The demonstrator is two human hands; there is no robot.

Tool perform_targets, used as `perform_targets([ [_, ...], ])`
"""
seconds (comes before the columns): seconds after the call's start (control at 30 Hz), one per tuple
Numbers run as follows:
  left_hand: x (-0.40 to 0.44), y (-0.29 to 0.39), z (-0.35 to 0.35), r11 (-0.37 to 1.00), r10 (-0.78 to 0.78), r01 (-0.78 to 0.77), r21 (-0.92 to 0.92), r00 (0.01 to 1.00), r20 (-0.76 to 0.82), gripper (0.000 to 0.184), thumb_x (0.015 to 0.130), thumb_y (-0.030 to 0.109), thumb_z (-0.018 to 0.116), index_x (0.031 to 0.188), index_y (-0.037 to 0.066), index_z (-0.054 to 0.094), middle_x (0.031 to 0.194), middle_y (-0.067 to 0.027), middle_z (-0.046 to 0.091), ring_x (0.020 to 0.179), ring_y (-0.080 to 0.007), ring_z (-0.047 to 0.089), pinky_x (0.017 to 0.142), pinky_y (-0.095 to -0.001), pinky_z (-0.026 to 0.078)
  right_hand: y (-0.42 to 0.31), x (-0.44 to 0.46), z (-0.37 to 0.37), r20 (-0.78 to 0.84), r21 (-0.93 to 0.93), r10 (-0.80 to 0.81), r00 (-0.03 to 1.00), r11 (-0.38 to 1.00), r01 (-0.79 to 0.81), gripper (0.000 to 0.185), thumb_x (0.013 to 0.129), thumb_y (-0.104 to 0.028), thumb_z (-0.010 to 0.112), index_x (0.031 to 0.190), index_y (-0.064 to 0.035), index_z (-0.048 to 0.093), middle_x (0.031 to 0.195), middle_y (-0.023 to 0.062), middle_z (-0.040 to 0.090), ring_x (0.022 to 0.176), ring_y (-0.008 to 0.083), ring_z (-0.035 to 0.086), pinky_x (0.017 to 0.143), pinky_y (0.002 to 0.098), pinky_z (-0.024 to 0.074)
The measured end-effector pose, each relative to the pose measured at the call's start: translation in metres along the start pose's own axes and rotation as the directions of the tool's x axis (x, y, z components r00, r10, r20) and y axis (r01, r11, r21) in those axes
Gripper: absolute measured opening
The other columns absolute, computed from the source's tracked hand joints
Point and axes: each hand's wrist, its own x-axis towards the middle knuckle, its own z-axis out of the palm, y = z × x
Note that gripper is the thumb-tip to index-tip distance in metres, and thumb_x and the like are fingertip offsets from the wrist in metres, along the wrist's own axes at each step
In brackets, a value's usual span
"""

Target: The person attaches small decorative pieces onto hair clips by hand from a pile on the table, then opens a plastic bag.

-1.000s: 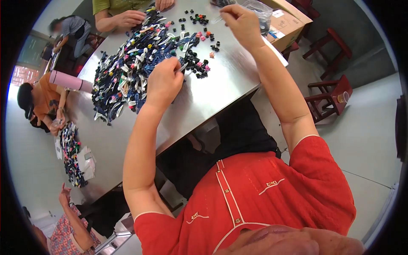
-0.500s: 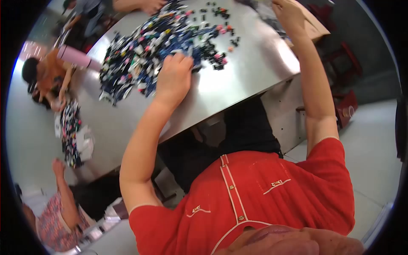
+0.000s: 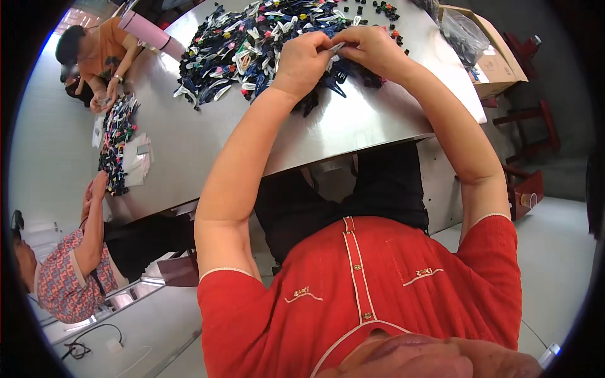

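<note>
My left hand (image 3: 301, 64) and my right hand (image 3: 377, 51) meet over the near side of a pile of hair clips (image 3: 242, 47). A small pale grey hair clip (image 3: 336, 48) is pinched between the fingertips of both hands. Fingers partly hide it. The pile mixes snap clips in black, navy and white with small coloured pieces. Below the right hand, a dark blue clip (image 3: 338, 86) lies near the pile's edge. Small black claw-like clips (image 3: 386, 9) are scattered at the far right of the pile.
The metal table (image 3: 189, 151) has a curved edge in front of me. A pink bottle (image 3: 146, 31) is at the left, near a co-worker in orange. A second clip pile (image 3: 116, 142) lies beside pale bags (image 3: 136, 160). A cardboard box (image 3: 498, 66) stands at the right.
My right hand has come from the box side to meet my left hand over the pile. My left hand has lifted a clip from the pile. The view has shifted.
</note>
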Motion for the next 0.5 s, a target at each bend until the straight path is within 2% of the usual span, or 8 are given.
perform_targets([
  [0.03, 0.001, 0.0, -0.001, 1.0, 0.005, -0.005, -0.009, 1.0, -0.004, 0.013, 0.083, 0.011, 0.07, 0.092, 0.002, 0.071, 0.088, -0.0169, 0.071, 0.08, -0.0337, 0.068, 0.073, -0.039, 0.054, -0.001, -0.001, 0.002, -0.039, 0.039, -0.047, 0.998, 0.998, 0.048, 0.025, 0.087, -0.008, 0.071, 0.112, -0.0023, 0.071, 0.098, 0.012, 0.071, 0.087, 0.0231, 0.067, 0.081, 0.031, 0.0528],
  [0.13, 0.0, 0.002, -0.002, 0.999, 0.013, -0.015, -0.037, 0.999, -0.035, 0.012, 0.083, 0.011, 0.07, 0.091, 0.002, 0.071, 0.087, -0.0168, 0.071, 0.08, -0.0335, 0.069, 0.073, -0.0387, 0.054, 0.008, -0.001, 0.01, -0.058, 0.163, -0.032, 0.998, 0.986, 0.041, 0.022, 0.09, -0.008, 0.069, 0.111, -0.0006, 0.07, 0.095, 0.0105, 0.07, 0.086, 0.021, 0.066, 0.08, 0.03, 0.0521],
  [0.17, 0.001, 0.003, -0.002, 0.997, 0.0, -0.003, -0.075, 1.0, -0.031, 0.012, 0.083, 0.011, 0.07, 0.091, 0.003, 0.071, 0.086, -0.0167, 0.071, 0.08, -0.0332, 0.069, 0.074, -0.0385, 0.054, 0.015, 0.0, 0.014, -0.061, 0.225, -0.016, 0.998, 0.974, 0.03, 0.02, 0.093, -0.008, 0.067, 0.112, 0.0004, 0.069, 0.094, 0.0065, 0.069, 0.084, 0.0153, 0.063, 0.079, 0.0284, 0.051],
  [0.2, 0.001, 0.003, -0.001, 0.997, -0.008, 0.005, -0.071, 0.999, -0.035, 0.012, 0.083, 0.011, 0.07, 0.091, 0.003, 0.071, 0.086, -0.0167, 0.071, 0.08, -0.0332, 0.069, 0.074, -0.0385, 0.054, 0.012, -0.001, 0.013, -0.055, 0.231, -0.021, 0.998, 0.972, 0.033, 0.02, 0.093, -0.008, 0.067, 0.112, 0.0004, 0.069, 0.094, 0.0065, 0.069, 0.084, 0.0153, 0.063, 0.079, 0.0284, 0.051],
  [0.27, 0.003, 0.003, 0.001, 0.997, 0.024, -0.028, -0.066, 0.998, -0.059, 0.012, 0.082, 0.011, 0.07, 0.091, 0.003, 0.071, 0.087, -0.0166, 0.071, 0.08, -0.033, 0.069, 0.074, -0.0385, 0.054, 0.006, -0.003, 0.008, 0.001, 0.325, 0.11, 0.994, 0.94, -0.104, 0.02, 0.095, -0.007, 0.066, 0.114, -0.0001, 0.068, 0.094, 0.0029, 0.069, 0.085, 0.0101, 0.062, 0.078, 0.0261, 0.0506],
  [0.3, 0.004, 0.003, 0.003, 0.998, 0.029, -0.033, -0.06, 0.997, -0.066, 0.011, 0.082, 0.009, 0.069, 0.09, 0.003, 0.071, 0.087, -0.0162, 0.071, 0.08, -0.033, 0.069, 0.074, -0.0391, 0.054, 0.008, -0.001, 0.008, 0.018, 0.325, 0.099, 0.995, 0.941, -0.1, 0.021, 0.096, -0.007, 0.064, 0.115, -0.0009, 0.068, 0.093, 0.0005, 0.068, 0.084, 0.0073, 0.062, 0.077, 0.0241, 0.0506],
  [0.47, 0.006, -0.004, 0.005, 0.996, 0.067, -0.071, -0.045, 0.994, -0.089, 0.011, 0.082, 0.008, 0.067, 0.09, 0.003, 0.071, 0.087, -0.0159, 0.07, 0.08, -0.0338, 0.068, 0.074, -0.0401, 0.054, 0.005, -0.003, 0.004, 0.027, 0.354, 0.14, 0.99, 0.925, -0.141, 0.02, 0.096, -0.007, 0.064, 0.114, -0.0013, 0.069, 0.09, 0.0009, 0.07, 0.083, 0.0068, 0.063, 0.077, 0.0238, 0.0517],
  [0.5, 0.006, -0.004, 0.001, 0.996, 0.088, -0.088, 0.003, 0.992, -0.091, 0.013, 0.084, 0.009, 0.067, 0.095, 0.003, 0.072, 0.09, -0.0135, 0.071, 0.083, -0.0288, 0.069, 0.076, -0.0366, 0.054, -0.003, -0.004, -0.002, 0.04, 0.302, 0.243, 0.969, 0.922, -0.244, 0.02, 0.095, -0.009, 0.066, 0.114, -0.0021, 0.07, 0.09, 0.0011, 0.071, 0.083, 0.0068, 0.064, 0.077, 0.0234, 0.0519],
])
